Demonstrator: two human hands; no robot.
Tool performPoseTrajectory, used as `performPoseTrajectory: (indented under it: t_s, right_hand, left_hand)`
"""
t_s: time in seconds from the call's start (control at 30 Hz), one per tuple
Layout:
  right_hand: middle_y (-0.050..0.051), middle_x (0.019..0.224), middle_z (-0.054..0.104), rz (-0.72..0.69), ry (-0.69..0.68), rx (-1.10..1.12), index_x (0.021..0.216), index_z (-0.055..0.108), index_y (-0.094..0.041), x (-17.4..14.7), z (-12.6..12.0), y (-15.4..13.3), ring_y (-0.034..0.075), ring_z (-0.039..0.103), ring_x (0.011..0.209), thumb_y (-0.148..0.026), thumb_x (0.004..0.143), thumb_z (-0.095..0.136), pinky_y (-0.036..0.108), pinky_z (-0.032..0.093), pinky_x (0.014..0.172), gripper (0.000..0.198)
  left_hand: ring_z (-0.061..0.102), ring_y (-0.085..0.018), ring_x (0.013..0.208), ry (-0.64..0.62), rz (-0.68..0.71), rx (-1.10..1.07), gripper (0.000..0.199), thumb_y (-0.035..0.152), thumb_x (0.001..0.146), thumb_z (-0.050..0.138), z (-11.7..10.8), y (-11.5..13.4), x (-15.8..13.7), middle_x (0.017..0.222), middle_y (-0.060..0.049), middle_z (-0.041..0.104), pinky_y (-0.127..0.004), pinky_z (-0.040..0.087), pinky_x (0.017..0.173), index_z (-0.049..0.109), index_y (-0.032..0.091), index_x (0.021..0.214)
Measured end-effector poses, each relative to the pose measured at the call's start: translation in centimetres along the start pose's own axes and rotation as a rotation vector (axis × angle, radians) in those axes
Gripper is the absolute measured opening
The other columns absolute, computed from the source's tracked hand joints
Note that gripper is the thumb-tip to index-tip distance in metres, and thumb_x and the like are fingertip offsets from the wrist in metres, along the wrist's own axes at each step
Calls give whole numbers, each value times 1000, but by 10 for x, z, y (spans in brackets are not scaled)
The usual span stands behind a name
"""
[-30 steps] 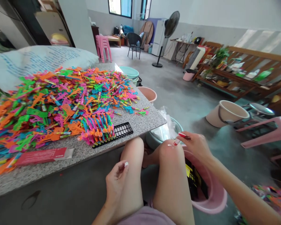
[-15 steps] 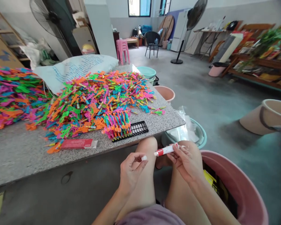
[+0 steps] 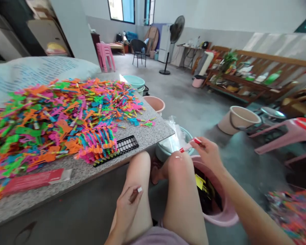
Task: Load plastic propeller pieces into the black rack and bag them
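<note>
My left hand point(image 3: 129, 202), resting over the left thigh, pinches a small white cap point(image 3: 139, 189). In my right hand point(image 3: 206, 151) is a red and white ointment tube point(image 3: 187, 147), held above the right knee with its nozzle end pointing left. A dab of white cream point(image 3: 178, 157) shows on that knee, just under the tube. To the left, a red box point(image 3: 37, 181) lies on the speckled table point(image 3: 153, 134). A black rack point(image 3: 127, 144) near the table's edge holds a row of colourful plastic pieces point(image 3: 99, 144).
A large pile of bright plastic pieces point(image 3: 66, 109) covers much of the table, before a white sack point(image 3: 48, 66). Beside my right leg stands a pink tub point(image 3: 225, 221). A teal basin point(image 3: 163, 153) holds clear plastic bags. A beige bucket point(image 3: 237, 119) and pink stool point(image 3: 293, 131) stand right.
The view has swung right. My right hand has brought the tube over the right knee, where white cream now shows. My left hand has lowered toward the left thigh, still pinching the cap.
</note>
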State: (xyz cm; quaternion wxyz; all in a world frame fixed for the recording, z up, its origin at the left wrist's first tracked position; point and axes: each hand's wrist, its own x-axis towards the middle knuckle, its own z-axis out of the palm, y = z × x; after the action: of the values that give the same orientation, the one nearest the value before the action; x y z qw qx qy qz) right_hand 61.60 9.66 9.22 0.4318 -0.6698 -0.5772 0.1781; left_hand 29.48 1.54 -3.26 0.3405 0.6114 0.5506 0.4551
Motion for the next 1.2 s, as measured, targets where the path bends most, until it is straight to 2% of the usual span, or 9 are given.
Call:
performPoseTrajectory:
  t_s: [0.07, 0.2, 0.43, 0.7, 0.87, 0.93, 1.0, 1.13, 1.2]
  right_hand:
    - [4, 78, 71, -110, -125, -161, 84, 67, -20, 9, -5, -2, 20, 65, 70, -47, 83, 59, 28, 46, 67, 29]
    - [4, 76, 71, -228, -322, -365, 81, 65, -22, 14, 10, -7, 19, 63, 69, -44, 89, 52, 27, 42, 65, 27]
    - [3, 72, 68, -281, -490, -544, 80, 64, -21, 24, 25, -8, 18, 59, 66, -37, 91, 51, 26, 36, 63, 24]
    - [1, 63, 64, -262, -496, -571, 82, 66, -22, 26, 20, -4, 16, 56, 60, -40, 90, 50, 25, 35, 59, 26]
    - [4, 74, 70, -290, -479, -519, 83, 66, -22, 21, 25, 2, 17, 60, 66, -40, 92, 49, 25, 38, 63, 27]
    - [4, 78, 71, -311, -527, -513, 85, 66, -22, 19, 26, 2, 18, 62, 69, -40, 93, 49, 25, 40, 64, 26]
    - [4, 80, 71, -340, -571, -520, 87, 66, -22, 18, 26, 1, 18, 63, 71, -39, 94, 48, 26, 40, 66, 26]
    - [5, 82, 68, -372, -527, -559, 93, 66, -21, 17, 26, 1, 19, 62, 75, -37, 95, 48, 26, 41, 67, 24]
    - [5, 83, 68, -385, -549, -546, 92, 66, -21, 15, 29, 1, 18, 62, 76, -35, 95, 48, 26, 41, 68, 23]
  left_hand:
    - [66, -15, 66, 2, 24, 7, 26, 45, 83, 64, 5, -4, 0, 78, -4, 68, -22, 57, 62, 73, 21, 86]
    - [65, -14, 64, -9, 55, 0, 24, 43, 84, 62, 9, -4, 2, 78, -4, 67, -22, 57, 61, 72, 21, 86]
    - [65, -14, 64, -9, 70, -11, 24, 42, 85, 62, 8, -4, 4, 79, -4, 67, -21, 57, 61, 72, 21, 86]
    - [64, -13, 64, -4, 86, 6, 19, 37, 86, 61, 8, -10, 3, 78, -3, 67, -21, 57, 62, 71, 20, 87]
    - [64, -12, 65, -13, 101, 11, 15, 32, 87, 61, 8, -10, 3, 79, -3, 66, -20, 56, 61, 71, 20, 89]
    - [64, -12, 66, -18, 110, 15, 14, 30, 86, 62, 8, -10, 3, 79, -3, 66, -20, 55, 62, 70, 20, 89]
    - [64, -12, 67, -21, 112, 9, 13, 29, 86, 62, 8, -10, 2, 79, -2, 65, -20, 55, 63, 70, 20, 89]
    - [64, -12, 66, -16, 92, -13, 13, 30, 87, 62, 9, -10, 1, 81, -3, 65, -19, 55, 62, 70, 20, 88]
    - [65, -12, 67, -20, 86, -19, 14, 30, 87, 61, 10, -11, 0, 82, -3, 66, -19, 55, 62, 70, 20, 89]
